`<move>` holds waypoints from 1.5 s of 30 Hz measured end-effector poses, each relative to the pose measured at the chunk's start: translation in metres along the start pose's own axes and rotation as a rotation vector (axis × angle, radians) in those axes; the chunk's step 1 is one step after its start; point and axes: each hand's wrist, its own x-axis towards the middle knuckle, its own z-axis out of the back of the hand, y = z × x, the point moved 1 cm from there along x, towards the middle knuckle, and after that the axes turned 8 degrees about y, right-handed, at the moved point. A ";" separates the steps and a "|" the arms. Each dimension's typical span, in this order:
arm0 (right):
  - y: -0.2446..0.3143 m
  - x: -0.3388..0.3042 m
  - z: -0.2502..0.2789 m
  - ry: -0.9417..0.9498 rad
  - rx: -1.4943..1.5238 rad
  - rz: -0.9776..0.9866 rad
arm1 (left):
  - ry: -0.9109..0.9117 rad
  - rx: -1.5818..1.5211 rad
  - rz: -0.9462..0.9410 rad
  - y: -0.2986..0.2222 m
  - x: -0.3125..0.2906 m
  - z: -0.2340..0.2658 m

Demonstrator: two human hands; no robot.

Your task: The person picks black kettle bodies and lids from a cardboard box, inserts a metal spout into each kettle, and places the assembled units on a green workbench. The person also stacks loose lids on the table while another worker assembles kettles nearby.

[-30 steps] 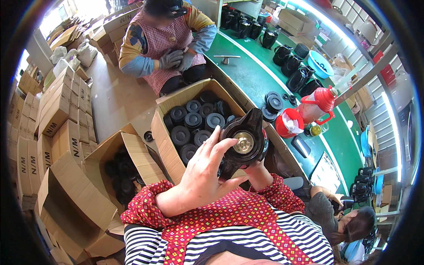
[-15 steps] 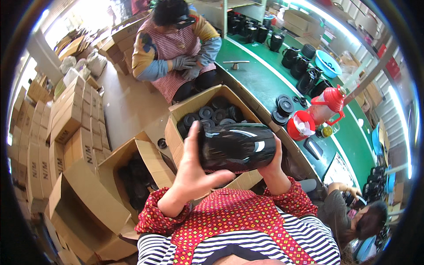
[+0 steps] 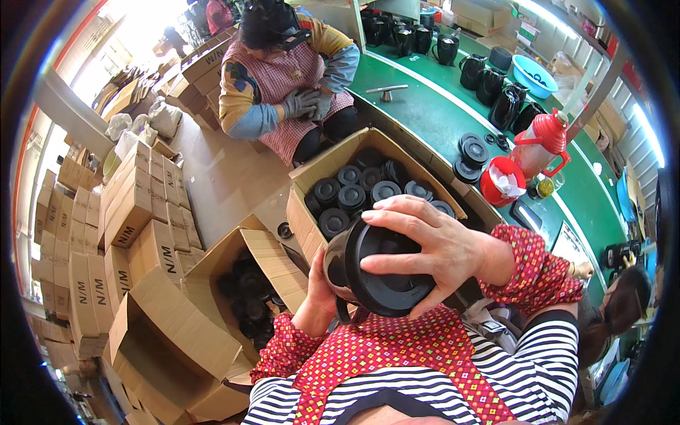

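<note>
In front of my chest is a glossy black jug (image 3: 340, 265), tilted so that its wide, round matte end (image 3: 397, 283) faces up toward me. My left hand (image 3: 319, 287) is closed around the jug's left side, its thumb along the body. Across the round end lies my right hand (image 3: 432, 248), fingers and thumb gripping it. Whether this end is a base or a fitted lid, I cannot tell. Just beyond the jug stands an open carton (image 3: 308, 223) with several round black lids (image 3: 350, 197) inside.
To the left an open carton (image 3: 273, 265) holds dark parts, beside stacked cartons (image 3: 131, 212). A gloved co-worker (image 3: 283, 92) sits ahead. The green table (image 3: 425, 106) carries black jugs (image 3: 489, 85), a blue basin (image 3: 535, 76) and a red thermos (image 3: 542, 145). Another person (image 3: 623, 304) is at right.
The jug has turned from lying sideways to showing its round end. My right hand has moved from its right side onto that end; my left hand, earlier spread, now grips the body.
</note>
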 end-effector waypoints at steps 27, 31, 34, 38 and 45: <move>-0.077 -0.101 -0.038 -0.408 0.217 -0.307 | -0.305 0.005 0.052 0.037 0.068 0.018; -0.185 -0.143 -0.058 -0.484 0.461 -0.599 | -0.429 0.076 -0.045 0.043 0.069 0.033; -0.291 -0.201 -0.080 -0.322 0.163 -1.168 | -0.553 0.144 -0.127 0.039 0.058 0.021; -0.400 -0.260 -0.109 0.008 -0.071 -1.458 | -0.691 -0.010 -0.263 0.041 0.017 0.048; -0.378 -0.225 -0.174 0.088 0.181 -1.155 | -0.976 -0.115 -0.299 0.068 -0.027 0.071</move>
